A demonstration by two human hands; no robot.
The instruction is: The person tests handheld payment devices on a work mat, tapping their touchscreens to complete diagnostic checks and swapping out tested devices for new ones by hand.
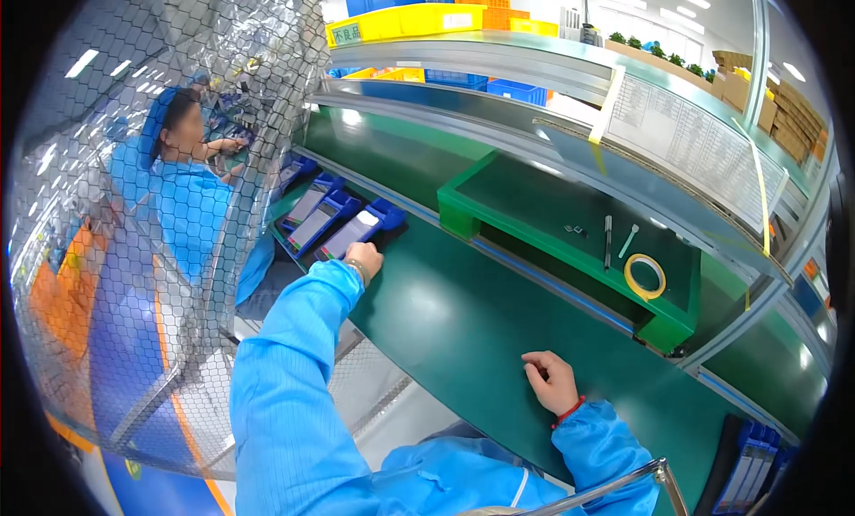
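My left hand reaches to the far left of the green worktop, its fingers closed at the near end of a blue-and-grey card payment terminal. The fingertips are partly hidden there. More terminals of the same kind, such as one beside it, lie in a row to its left, screens up. My right hand rests over the worktop near its front edge, holding nothing, fingers loosely bent and thumb apart.
A green raised stand bears a tape roll, a black pen and small parts. More terminals stand at the right. A shelf carries yellow bins. Left, beyond a mesh curtain, another person works.
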